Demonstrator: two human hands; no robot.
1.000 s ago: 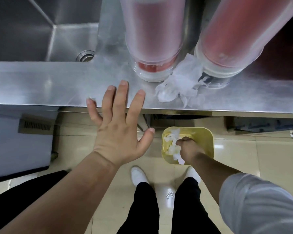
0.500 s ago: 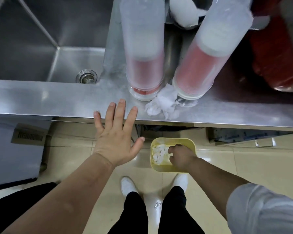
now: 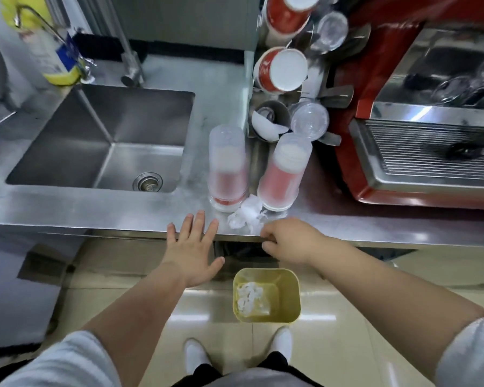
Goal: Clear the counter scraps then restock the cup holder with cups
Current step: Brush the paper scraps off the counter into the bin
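Here, left hand (image 3: 192,251) flat, fingers spread, tips on counter (image 3: 67,210) edge. Right hand (image 3: 288,241) at the edge, fingers curled, just beside scraps (image 3: 245,217); pinching them or not, cannot tell. Scraps between two sleeved cup stacks (image 3: 228,169). More scraps in yellow bin (image 3: 294,297) below.
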